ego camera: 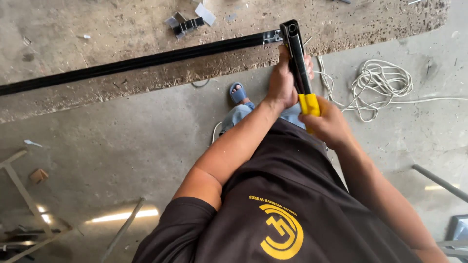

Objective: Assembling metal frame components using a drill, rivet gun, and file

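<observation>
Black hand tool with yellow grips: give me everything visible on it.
The black metal hand tool with yellow grips looks like a hand riveter: long black handles, yellow-sleeved ends, round nose at the head. It stands nearly upright, its head at the end of the long black metal bar on the worn workbench. The left hand wraps the handles; the right hand grips the yellow ends.

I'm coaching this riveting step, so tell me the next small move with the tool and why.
Probably squeeze the handles together. The riveter already has its head at the end of the black bar on the bench; the left hand grips its upper handle and the right hand the yellow grip.
</observation>
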